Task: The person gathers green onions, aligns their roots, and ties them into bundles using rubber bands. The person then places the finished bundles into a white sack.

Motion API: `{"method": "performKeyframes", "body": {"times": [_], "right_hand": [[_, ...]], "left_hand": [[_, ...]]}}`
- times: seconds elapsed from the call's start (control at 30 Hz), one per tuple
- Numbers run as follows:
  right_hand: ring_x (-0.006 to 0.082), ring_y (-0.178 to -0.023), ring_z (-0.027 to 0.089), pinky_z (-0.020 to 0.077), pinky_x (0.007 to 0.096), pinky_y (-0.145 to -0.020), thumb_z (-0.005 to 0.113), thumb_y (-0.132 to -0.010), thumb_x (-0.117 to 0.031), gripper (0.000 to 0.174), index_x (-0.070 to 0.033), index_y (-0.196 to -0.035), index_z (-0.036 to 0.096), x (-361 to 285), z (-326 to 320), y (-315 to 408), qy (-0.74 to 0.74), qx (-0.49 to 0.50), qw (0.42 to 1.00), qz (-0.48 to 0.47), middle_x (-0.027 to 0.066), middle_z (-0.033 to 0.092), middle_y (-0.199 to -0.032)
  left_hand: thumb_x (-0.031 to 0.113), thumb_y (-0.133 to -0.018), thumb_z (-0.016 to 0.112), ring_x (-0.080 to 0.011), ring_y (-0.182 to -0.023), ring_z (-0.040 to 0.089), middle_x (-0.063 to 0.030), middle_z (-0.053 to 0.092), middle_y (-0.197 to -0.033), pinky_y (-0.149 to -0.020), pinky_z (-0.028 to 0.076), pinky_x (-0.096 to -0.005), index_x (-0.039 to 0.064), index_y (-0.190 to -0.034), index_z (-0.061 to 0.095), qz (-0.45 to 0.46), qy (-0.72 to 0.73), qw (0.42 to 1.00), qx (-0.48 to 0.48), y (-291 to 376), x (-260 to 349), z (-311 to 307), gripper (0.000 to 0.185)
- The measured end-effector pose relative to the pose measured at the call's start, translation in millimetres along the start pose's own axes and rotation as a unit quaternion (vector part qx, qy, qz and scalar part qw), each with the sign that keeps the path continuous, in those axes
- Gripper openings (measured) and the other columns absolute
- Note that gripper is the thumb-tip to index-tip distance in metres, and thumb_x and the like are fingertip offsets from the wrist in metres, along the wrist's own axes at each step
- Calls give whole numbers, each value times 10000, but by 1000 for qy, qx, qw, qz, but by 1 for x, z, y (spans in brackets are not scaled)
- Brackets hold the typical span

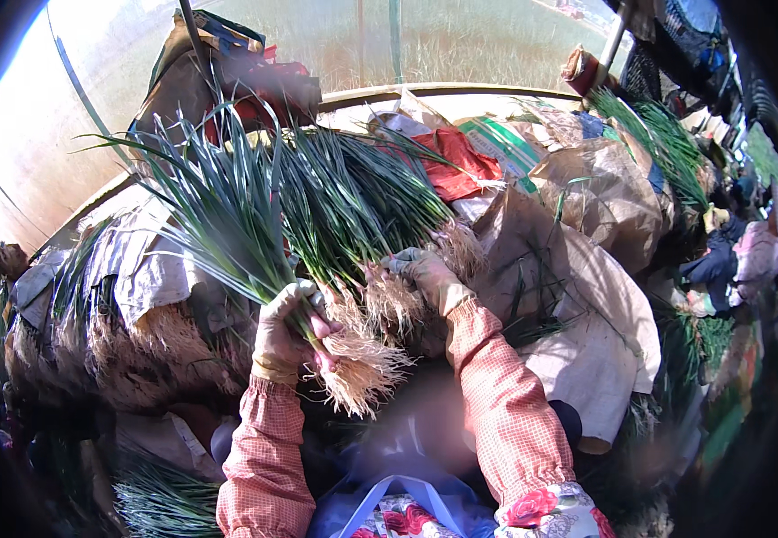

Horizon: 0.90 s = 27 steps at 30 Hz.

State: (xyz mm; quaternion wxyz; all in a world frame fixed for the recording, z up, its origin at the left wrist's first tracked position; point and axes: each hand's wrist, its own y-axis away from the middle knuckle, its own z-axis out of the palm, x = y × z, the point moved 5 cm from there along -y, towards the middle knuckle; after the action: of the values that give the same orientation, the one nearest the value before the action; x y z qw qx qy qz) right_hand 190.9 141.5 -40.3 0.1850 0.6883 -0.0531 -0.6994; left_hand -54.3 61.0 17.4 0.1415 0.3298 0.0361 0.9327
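Observation:
My gloved left hand (286, 333) is closed around a bunch of spring onions (254, 269). Their long green leaves fan up and to the left, while pinkish bulbs and pale stringy roots hang out to the right of the fist. Beyond it lies a pile of loose spring onions (355, 195), leaves pointing away and roots toward me. At the near edge of that pile, my gloved right hand (429, 274) has its curled fingers on the stalk bases of some onions. Its fingertips are partly hidden among the stalks.
More rooted onions (154, 350) line the left side, partly under a pale cloth (154, 269). Brown sacking (591, 202) and a red bag (456, 161) lie right of the pile. Cut leaves (160, 497) sit low left. Another person's sleeve (715, 259) shows far right. Translucent sheeting (470, 47) stands behind.

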Motion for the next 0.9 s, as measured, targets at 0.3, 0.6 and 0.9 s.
{"method": "performKeyframes", "body": {"times": [0.3, 0.6, 0.9], "right_hand": [[284, -666, 660, 499, 356, -563, 600, -923, -274, 256, -80, -1090, 585, 20, 50, 85, 320, 85, 891, -310, 114, 668, -795], [114, -714, 600, 487, 287, -604, 631, -926, -329, 333, -32, -1077, 621, 43, 91, 35, 128, -80, 986, -73, 41, 665, -874], [49, -510, 522, 422, 169, -444, 619, -933, -176, 153, -38, -996, 601, 19, 125, 86, -305, -211, 928, 37, 3, 621, -737]], "left_hand": [[163, -880, 576, -312, -763, 688, -224, 669, -1013, -683, 607, -445, -74, -1036, 610, -58, -16, 995, 85, 26, -64, 5, 286], [123, -846, 592, -310, -765, 682, -205, 671, -936, -618, 612, -503, -80, -999, 601, -65, -51, 995, 61, 44, -77, -9, 254], [248, -893, 543, -331, -604, 673, -195, 641, -902, -584, 599, -384, 19, -971, 596, -71, 42, 996, 34, 63, -71, -18, 247]]}}
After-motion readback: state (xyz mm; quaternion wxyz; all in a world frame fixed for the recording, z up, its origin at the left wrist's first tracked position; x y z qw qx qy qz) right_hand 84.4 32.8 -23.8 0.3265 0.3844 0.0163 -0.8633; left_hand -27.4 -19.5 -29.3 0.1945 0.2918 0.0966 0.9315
